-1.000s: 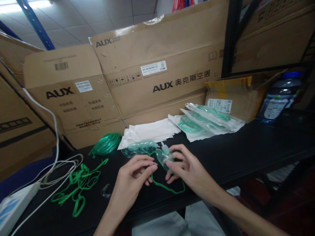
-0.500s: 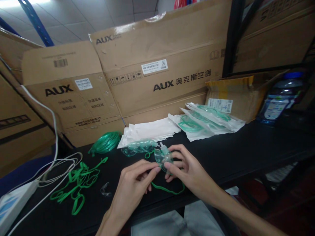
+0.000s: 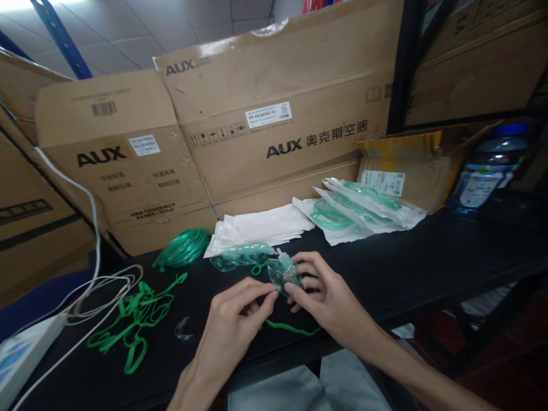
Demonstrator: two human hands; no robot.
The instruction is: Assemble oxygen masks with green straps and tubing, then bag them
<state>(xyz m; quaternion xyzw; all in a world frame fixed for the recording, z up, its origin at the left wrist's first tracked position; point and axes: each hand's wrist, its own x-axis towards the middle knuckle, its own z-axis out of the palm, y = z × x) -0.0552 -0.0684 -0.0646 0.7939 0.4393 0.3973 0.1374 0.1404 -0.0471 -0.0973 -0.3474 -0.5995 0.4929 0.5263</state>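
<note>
A clear green-tinted oxygen mask point(image 3: 280, 275) is held just above the black table, its pale connector pointing up and away. My right hand point(image 3: 319, 285) is closed around its right side, thumb on the near face. The fingertips of my left hand point(image 3: 244, 311) pinch the mask's near left edge; whatever else is between them is too small to make out. A green elastic strap point(image 3: 293, 327) lies on the table below the mask, running between my hands. More clear masks point(image 3: 242, 256) rest in a row just behind.
Left of my hands are tangled green straps point(image 3: 139, 314), small clear bits point(image 3: 183, 330) and coiled green tubing point(image 3: 182, 247). White pouches point(image 3: 265, 224) and filled packets point(image 3: 359, 211) lie behind. Cardboard boxes point(image 3: 278, 125) wall the back; a blue-capped bottle point(image 3: 483, 177) stands right, a power strip point(image 3: 32, 348) left.
Both hands stay nearly in place on the mask. The mask has tilted slightly, and the loose strap below it has shifted a little.
</note>
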